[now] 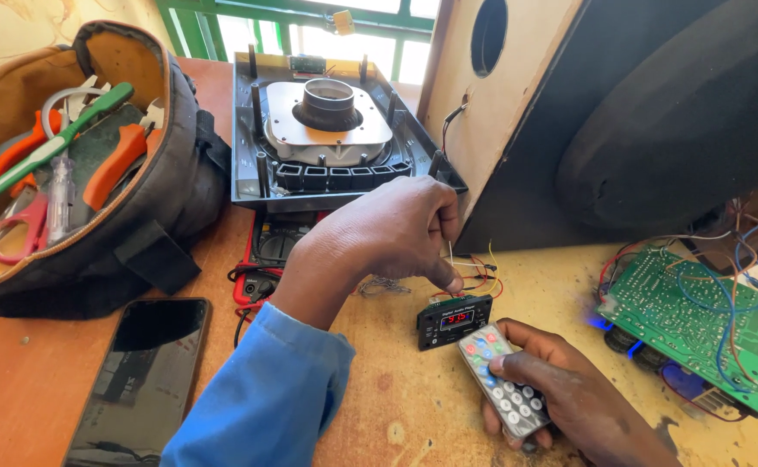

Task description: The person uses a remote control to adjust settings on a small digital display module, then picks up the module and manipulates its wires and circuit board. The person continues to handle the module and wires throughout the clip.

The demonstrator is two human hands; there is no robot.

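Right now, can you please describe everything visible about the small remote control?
The remote control is a small, flat, light grey slab, plastic by its look. Coloured buttons sit near its top end, with rows of round white buttons below. It lies face up and tilted, top end toward the small black display module, whose red digits are lit. The right hand cradles it from beneath, with the thumb resting on the buttons. Its lower end is partly hidden by fingers.

Head camera, looking down (close) at workbench (414,406)

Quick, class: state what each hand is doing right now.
Left hand: closed, pinching thin wires above the small display module.
Right hand: closed around a small remote control.
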